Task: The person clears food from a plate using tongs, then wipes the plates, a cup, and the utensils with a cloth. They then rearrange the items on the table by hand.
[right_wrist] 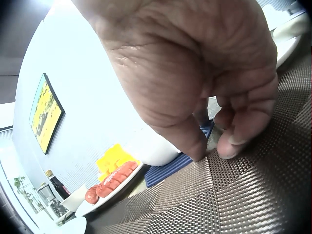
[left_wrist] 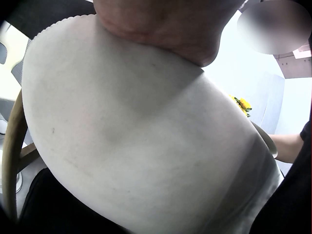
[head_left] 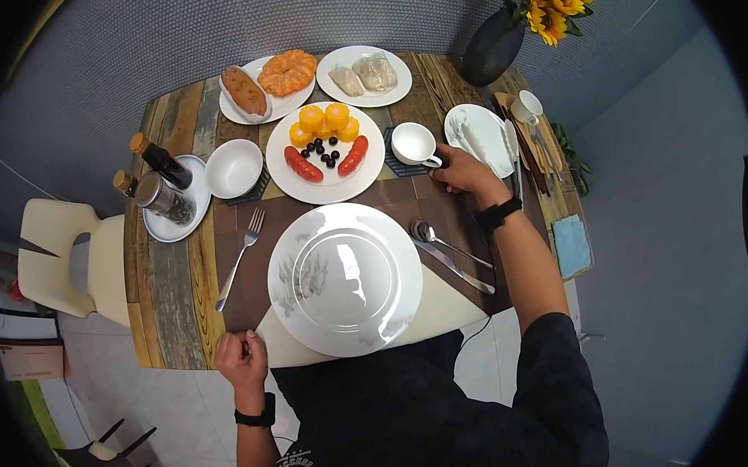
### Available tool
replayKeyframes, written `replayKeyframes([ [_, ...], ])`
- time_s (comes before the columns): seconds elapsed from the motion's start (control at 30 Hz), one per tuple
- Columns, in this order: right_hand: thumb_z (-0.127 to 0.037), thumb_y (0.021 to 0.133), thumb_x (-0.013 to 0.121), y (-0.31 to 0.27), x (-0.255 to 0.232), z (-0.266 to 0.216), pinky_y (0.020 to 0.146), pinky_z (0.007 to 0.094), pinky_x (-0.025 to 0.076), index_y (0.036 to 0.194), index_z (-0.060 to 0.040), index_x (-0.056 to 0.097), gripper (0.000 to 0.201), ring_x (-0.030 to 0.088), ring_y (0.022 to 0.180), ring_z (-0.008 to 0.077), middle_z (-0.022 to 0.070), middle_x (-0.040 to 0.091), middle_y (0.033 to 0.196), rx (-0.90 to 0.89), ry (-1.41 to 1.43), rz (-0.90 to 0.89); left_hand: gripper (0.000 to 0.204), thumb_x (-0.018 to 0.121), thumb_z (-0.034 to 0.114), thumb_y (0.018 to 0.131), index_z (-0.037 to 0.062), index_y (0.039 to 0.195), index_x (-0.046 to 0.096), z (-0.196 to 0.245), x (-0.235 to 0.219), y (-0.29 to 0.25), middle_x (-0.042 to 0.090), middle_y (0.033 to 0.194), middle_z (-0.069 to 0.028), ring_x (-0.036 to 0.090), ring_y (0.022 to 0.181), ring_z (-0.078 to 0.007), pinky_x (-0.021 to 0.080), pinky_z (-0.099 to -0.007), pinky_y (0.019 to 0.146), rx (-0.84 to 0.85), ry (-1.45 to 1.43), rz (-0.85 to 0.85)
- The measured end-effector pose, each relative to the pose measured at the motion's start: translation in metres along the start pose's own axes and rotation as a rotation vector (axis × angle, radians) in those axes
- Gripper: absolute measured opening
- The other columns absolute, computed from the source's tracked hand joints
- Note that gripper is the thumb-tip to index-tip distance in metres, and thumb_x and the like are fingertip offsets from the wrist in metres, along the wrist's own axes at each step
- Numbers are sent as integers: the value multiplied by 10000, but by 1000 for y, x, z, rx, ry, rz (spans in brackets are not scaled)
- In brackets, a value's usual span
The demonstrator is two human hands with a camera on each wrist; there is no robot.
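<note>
Placemat (head_left: 440, 210) far edge pinched by right hand (head_left: 463, 173) beside cup (head_left: 413, 142); left hand (head_left: 241, 360) curled, grips cloth (head_left: 432, 310) at near worktop edge.

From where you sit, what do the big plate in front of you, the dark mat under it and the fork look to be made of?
The big plate looks like glazed white ceramic: glossy, with bright reflections. The dark mat seems a woven synthetic, perhaps vinyl: the right wrist view shows a fine basket weave. The fork appears polished metal, likely steel, silvery and shiny.
</note>
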State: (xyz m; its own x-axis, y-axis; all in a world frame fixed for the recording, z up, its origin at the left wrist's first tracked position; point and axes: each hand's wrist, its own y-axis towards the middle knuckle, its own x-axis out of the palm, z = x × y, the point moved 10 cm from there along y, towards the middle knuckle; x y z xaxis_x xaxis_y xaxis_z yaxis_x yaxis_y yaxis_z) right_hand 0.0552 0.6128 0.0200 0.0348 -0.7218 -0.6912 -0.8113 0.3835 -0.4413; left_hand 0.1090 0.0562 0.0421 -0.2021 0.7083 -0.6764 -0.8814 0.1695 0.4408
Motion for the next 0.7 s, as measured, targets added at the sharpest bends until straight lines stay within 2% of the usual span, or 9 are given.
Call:
replayKeyframes([
  [0.23, -160, 907, 722, 3, 4, 5, 540, 285, 516, 1550, -161, 418, 711, 581, 541, 120, 45, 678, 796, -27, -45, 36, 166, 675, 27, 828, 16, 690, 583, 2, -3, 1, 489, 619, -106, 501, 560, -285, 369, -407, 517, -8, -2, 15],
  [0.3, -146, 910, 706, 1, 0, 1, 691, 333, 563, 1559, -147, 397, 718, 656, 699, 188, 109, 711, 911, -120, -211, 141, 161, 675, 28, 829, 15, 694, 588, 3, -3, 0, 490, 620, -106, 502, 561, -285, 372, -407, 518, 4, -5, 24],
  [0.33, -146, 910, 706, 4, 3, 10, 691, 333, 563, 1559, -147, 397, 718, 656, 699, 188, 109, 711, 911, -119, -211, 144, 157, 675, 29, 831, 15, 698, 594, 4, -4, 0, 490, 620, -106, 503, 562, -285, 375, -407, 519, 14, -6, 32],
  [0.4, -128, 909, 689, -4, -1, -2, 879, 366, 544, 1564, -119, 380, 724, 681, 941, 272, 186, 712, 1088, -327, -288, 280, 160, 676, 31, 832, 14, 697, 592, 2, -3, 0, 491, 621, -107, 504, 562, -287, 377, -408, 520, 13, -9, 34],
  [0.43, -128, 909, 689, -7, -2, -1, 879, 366, 544, 1564, -119, 380, 724, 681, 941, 272, 186, 712, 1088, -327, -289, 282, 164, 677, 33, 833, 13, 696, 591, 2, -3, -1, 492, 621, -107, 505, 562, -288, 378, -409, 520, 7, -11, 34],
  [0.5, -171, 884, 700, -12, -2, 4, 1066, 425, 467, 1545, -45, 371, 749, 588, 1254, 415, 281, 617, 1333, -295, -204, 239, 167, 679, 33, 833, 12, 694, 589, 2, -4, -1, 493, 623, -108, 507, 563, -289, 379, -409, 520, 12, -12, 36],
  [0.6, -190, 888, 700, -18, -3, 14, 1005, 427, 499, 1523, -9, 389, 730, 635, 1167, 409, 269, 664, 1246, -337, -132, 244, 172, 681, 33, 832, 11, 691, 584, 4, -4, -1, 495, 626, -109, 509, 564, -290, 381, -410, 521, 24, -10, 37],
  [0.63, -190, 888, 700, -33, -5, 2, 1005, 427, 499, 1523, -9, 389, 730, 635, 1167, 409, 269, 664, 1246, -337, -133, 246, 175, 682, 32, 831, 10, 690, 582, 5, -5, -1, 495, 627, -110, 509, 565, -291, 381, -410, 521, 30, -5, 41],
  [0.7, -194, 915, 674, -72, -17, -14, 856, 446, 531, 1391, -7, 532, 531, 687, 993, 400, 258, 705, 1083, -262, -163, 268, 175, 673, 27, 836, 1, 691, 578, 7, -6, 0, 496, 624, -116, 507, 558, -286, 378, -406, 518, 34, -9, 41],
])
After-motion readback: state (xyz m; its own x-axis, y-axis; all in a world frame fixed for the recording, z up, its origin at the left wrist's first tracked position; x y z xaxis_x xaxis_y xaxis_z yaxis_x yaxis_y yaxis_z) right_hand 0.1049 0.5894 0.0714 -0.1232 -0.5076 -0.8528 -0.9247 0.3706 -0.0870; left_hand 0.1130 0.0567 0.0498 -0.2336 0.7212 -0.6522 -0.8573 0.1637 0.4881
